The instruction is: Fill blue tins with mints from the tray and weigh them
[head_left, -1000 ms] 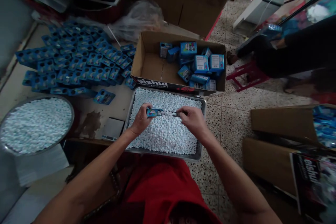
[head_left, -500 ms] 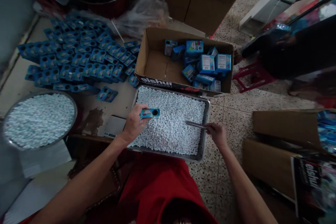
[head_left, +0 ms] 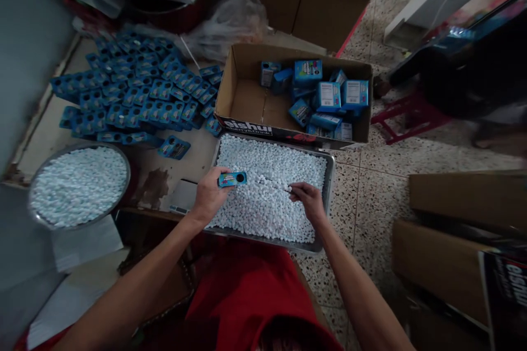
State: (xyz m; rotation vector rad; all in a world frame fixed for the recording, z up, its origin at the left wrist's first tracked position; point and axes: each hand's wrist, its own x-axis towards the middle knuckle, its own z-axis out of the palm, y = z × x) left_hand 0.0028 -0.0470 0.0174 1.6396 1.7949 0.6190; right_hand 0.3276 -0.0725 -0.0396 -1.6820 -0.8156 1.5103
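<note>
My left hand [head_left: 209, 194] is closed around a small blue candy box [head_left: 233, 179] with a dark round hole facing up, held over the left part of a metal tray [head_left: 330, 186]. Small whitish-blue candies [head_left: 255, 214] fill the tray. My right hand [head_left: 308, 197] grips the end of a narrow metal scoop [head_left: 274, 182]. Candies lie along the scoop, which points left towards the box without touching it.
A cardboard carton [head_left: 242, 96] with several blue boxes stands behind the tray. Many blue boxes [head_left: 140, 88] cover the table at left. A round metal bowl [head_left: 128, 175] of candies and a small scale [head_left: 183, 196] sit nearby. A pink stool [head_left: 405, 120] stands right.
My right hand has moved left over the tray, and the scoop now carries candies along its length. My left hand holds the box in nearly the same place.
</note>
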